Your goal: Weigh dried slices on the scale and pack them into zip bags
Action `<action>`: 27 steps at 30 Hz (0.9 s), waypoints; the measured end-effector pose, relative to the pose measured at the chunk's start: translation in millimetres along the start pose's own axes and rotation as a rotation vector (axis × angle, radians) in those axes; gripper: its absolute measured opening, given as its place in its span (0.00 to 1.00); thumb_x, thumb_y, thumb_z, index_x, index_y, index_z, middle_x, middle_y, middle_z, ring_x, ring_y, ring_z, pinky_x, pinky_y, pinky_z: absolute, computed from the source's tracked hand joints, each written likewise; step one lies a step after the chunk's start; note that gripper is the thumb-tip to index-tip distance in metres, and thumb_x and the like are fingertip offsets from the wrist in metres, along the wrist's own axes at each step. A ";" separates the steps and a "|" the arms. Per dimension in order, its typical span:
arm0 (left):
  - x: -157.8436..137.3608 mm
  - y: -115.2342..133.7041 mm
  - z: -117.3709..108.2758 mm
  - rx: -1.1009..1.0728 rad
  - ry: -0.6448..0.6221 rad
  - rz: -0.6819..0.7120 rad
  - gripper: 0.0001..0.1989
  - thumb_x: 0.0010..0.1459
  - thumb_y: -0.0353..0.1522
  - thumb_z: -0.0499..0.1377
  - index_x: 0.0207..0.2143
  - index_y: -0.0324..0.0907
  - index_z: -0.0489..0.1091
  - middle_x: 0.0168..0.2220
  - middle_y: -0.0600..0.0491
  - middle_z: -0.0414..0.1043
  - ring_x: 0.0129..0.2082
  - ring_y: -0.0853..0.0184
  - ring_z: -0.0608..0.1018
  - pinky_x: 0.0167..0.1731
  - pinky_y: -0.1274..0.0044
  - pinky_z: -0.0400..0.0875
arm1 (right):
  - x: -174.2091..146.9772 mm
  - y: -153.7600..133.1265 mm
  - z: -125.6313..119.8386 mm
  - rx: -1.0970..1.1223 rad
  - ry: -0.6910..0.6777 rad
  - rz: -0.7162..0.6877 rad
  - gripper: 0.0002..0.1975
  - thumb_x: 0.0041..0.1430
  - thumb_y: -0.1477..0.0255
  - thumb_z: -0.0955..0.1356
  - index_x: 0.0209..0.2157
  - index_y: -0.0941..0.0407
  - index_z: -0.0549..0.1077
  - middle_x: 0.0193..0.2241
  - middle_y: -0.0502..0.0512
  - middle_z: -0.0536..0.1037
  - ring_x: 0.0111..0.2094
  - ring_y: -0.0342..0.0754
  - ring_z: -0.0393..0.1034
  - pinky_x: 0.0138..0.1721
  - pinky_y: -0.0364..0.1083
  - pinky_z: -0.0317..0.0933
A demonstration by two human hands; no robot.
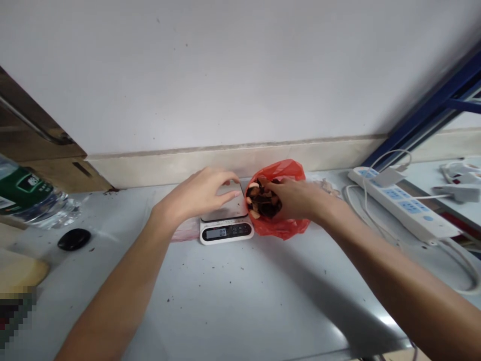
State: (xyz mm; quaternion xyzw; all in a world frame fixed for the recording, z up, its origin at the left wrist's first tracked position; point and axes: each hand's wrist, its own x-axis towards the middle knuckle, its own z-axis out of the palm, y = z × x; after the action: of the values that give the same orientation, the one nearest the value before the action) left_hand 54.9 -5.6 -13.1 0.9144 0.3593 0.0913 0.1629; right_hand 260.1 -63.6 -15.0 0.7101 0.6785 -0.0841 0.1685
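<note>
My left hand (205,194) hovers over the metal plate of a small white kitchen scale (227,231), thumb and fingers apart with nothing between them. The scale's display reads 0.0. Just right of it, a red plastic bag (287,228) lies with its mouth open toward the scale. Inside are dark brown and tan dried pieces (263,200), whose kind I cannot make out. My right hand (291,195) reaches into the bag among these pieces. Its fingertips are mostly hidden there, so their grip does not show.
A white power strip (408,205) with cables and chargers lies at the right, near a blue frame (421,105). A large water bottle (33,193) and a black oval object (74,239) are at the left. Dark crumbs dot the grey table (225,311). A wall rises behind.
</note>
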 end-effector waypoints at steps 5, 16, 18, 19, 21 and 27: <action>-2.0 -0.3 -2.6 0.023 -0.012 -0.021 0.23 0.67 0.42 0.53 0.56 0.43 0.75 0.54 0.48 0.79 0.52 0.55 0.80 0.50 0.68 0.73 | 3.4 5.1 5.0 -0.011 0.033 -0.032 0.32 0.58 0.81 0.67 0.65 0.55 0.69 0.55 0.68 0.79 0.51 0.63 0.78 0.38 0.47 0.65; -5.7 0.5 -10.2 -0.015 -0.089 -0.045 0.24 0.66 0.43 0.54 0.58 0.44 0.75 0.56 0.49 0.79 0.54 0.56 0.79 0.51 0.71 0.73 | 12.1 42.2 -6.6 0.220 0.128 -0.041 0.15 0.52 0.78 0.71 0.44 0.54 0.79 0.38 0.56 0.82 0.37 0.52 0.77 0.32 0.44 0.65; -6.7 -3.1 -13.0 -0.011 -0.121 -0.055 0.25 0.66 0.44 0.53 0.59 0.45 0.74 0.58 0.49 0.78 0.55 0.56 0.79 0.51 0.71 0.72 | 10.4 48.0 -11.4 0.270 0.202 -0.056 0.17 0.51 0.77 0.72 0.45 0.53 0.80 0.39 0.55 0.83 0.39 0.52 0.77 0.35 0.45 0.68; -7.3 -5.5 -14.7 -0.006 -0.135 -0.062 0.25 0.66 0.45 0.53 0.60 0.46 0.74 0.58 0.49 0.77 0.55 0.56 0.79 0.51 0.71 0.72 | 9.3 50.7 -13.8 0.303 0.240 -0.070 0.18 0.50 0.77 0.72 0.45 0.53 0.80 0.40 0.54 0.83 0.39 0.52 0.78 0.37 0.45 0.69; -8.6 -11.3 -18.3 0.010 -0.153 -0.082 0.27 0.65 0.46 0.53 0.62 0.47 0.72 0.59 0.48 0.76 0.56 0.56 0.78 0.52 0.71 0.72 | 7.0 54.5 -18.9 0.383 0.316 -0.098 0.18 0.50 0.75 0.72 0.44 0.52 0.80 0.40 0.54 0.83 0.41 0.53 0.78 0.39 0.47 0.71; -15.3 -27.1 -30.5 0.049 -0.184 -0.176 0.30 0.63 0.50 0.53 0.62 0.46 0.71 0.61 0.48 0.75 0.58 0.55 0.77 0.53 0.71 0.70 | 3.0 36.9 -37.3 0.702 0.489 -0.141 0.15 0.48 0.73 0.74 0.41 0.54 0.80 0.41 0.57 0.83 0.38 0.53 0.79 0.34 0.47 0.72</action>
State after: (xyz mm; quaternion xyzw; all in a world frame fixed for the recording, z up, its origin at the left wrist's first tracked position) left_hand 18.2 9.6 4.6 0.8874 0.4239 -0.0164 0.1804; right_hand 292.8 -48.4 23.2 0.6753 0.6756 -0.1502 -0.2551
